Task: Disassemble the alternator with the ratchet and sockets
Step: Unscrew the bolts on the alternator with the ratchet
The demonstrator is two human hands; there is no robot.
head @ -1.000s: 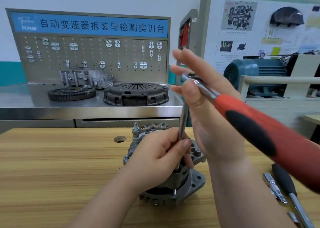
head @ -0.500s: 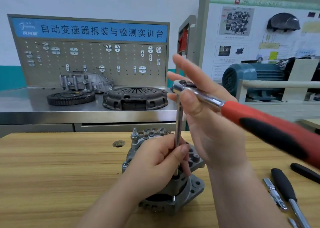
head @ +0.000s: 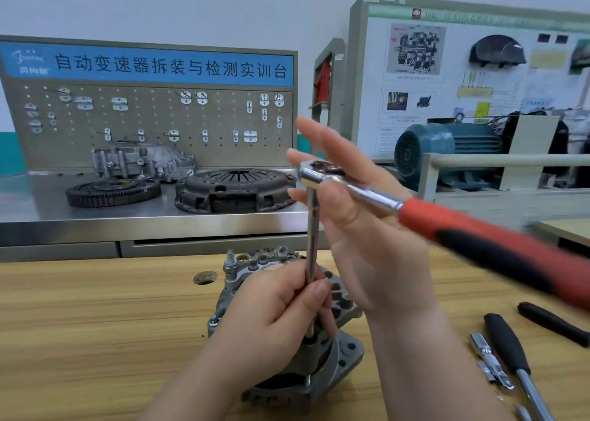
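On the wooden table (head: 95, 324) the alternator (head: 348, 353) stands unclamped, my left hand (head: 271, 318) curled round the extension bar (head: 311, 238), my right hand (head: 367, 229) merely thumb-pinching the ratchet (head: 479, 232) with fingers straight, so I judge the hidden socket may slip off or the alternator tip.

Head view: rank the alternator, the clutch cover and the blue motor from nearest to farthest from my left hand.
1. alternator, directly under the left hand.
2. clutch cover, behind on the steel bench.
3. blue motor, far back right.
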